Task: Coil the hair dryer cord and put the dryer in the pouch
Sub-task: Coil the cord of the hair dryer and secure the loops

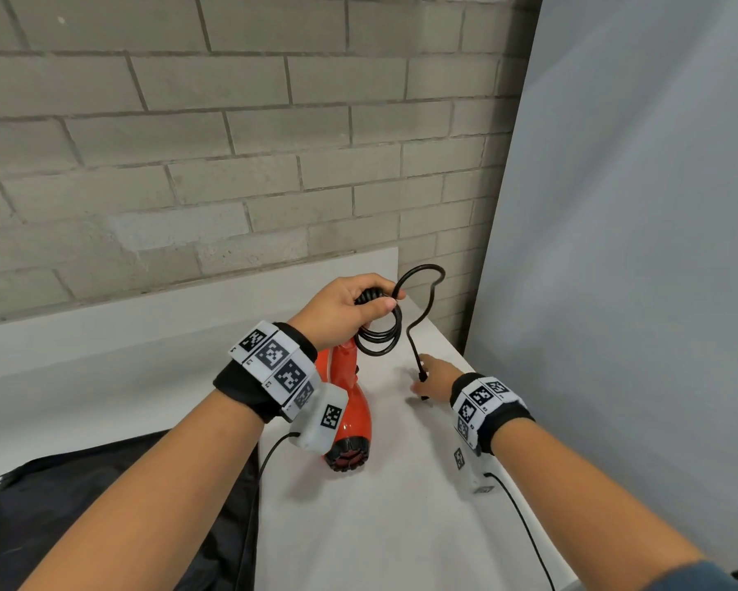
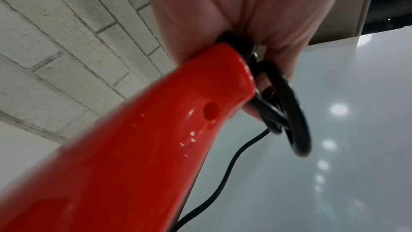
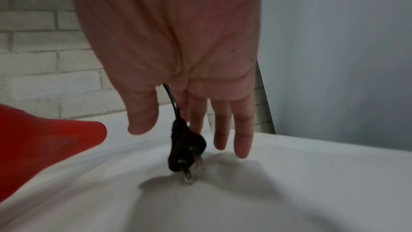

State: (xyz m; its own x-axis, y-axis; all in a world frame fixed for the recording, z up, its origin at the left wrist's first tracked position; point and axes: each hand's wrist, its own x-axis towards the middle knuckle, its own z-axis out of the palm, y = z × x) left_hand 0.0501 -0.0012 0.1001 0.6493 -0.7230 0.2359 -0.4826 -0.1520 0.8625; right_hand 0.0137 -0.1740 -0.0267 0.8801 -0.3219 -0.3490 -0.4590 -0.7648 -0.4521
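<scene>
My left hand [image 1: 376,300] is raised above the white table [image 1: 380,539] and grips several loops of the black cord [image 1: 378,337] against the end of the red hair dryer's handle [image 2: 223,70]. The dryer [image 1: 352,420] hangs below it, nozzle toward me. The loose end of the cord arcs up and drops to the plug [image 1: 422,383], whose prongs touch the table. My right hand [image 1: 433,375] sits right by the plug [image 3: 185,145] with its fingers [image 3: 242,130] straight and thumb apart, not pinching it. The black pouch [image 1: 103,514] lies at the lower left.
A grey brick wall [image 1: 188,142] rises behind the table and a pale grey panel [image 1: 636,249] stands close on the right. The table's right edge runs just past my right wrist. Thin black cables [image 1: 525,531] trail from both wrist bands.
</scene>
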